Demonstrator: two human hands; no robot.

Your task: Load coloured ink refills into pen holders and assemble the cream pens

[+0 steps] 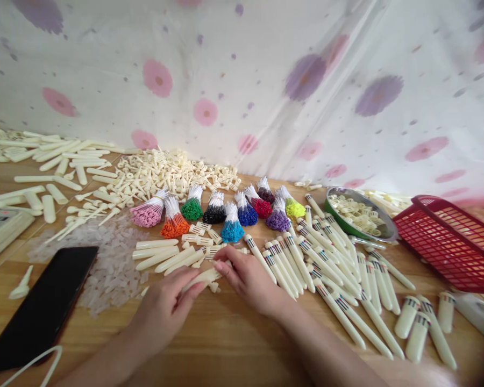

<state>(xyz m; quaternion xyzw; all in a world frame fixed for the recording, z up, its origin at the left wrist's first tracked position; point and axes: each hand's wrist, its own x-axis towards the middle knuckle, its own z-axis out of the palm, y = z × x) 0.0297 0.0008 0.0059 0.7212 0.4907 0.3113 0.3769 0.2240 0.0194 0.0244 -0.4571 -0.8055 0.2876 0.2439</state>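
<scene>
Working a cream barrel (pixel 205 277) low over the bench (pixel 213 344), near centre. Left hand (pixel 167 303) pinches it, thumb against fingers; right hand (pixel 248 279) has fingertips bunched at its right end, can't tell if they grip the barrel or a small part there. Doing it well probably means: left pinch firm, set back from the end; barrel lined up with the right fingertips; straight, even pressure, no forcing. Spare barrels (pixel 157 257) and slotted collars (pixel 197 230) lie just far of the hands. Refill bundles (pixel 232 230) stand beyond, easily toppled, so knuckles low. Pens (pixel 300 263) crowd the right hand's right side; avoid sweeping them.
</scene>
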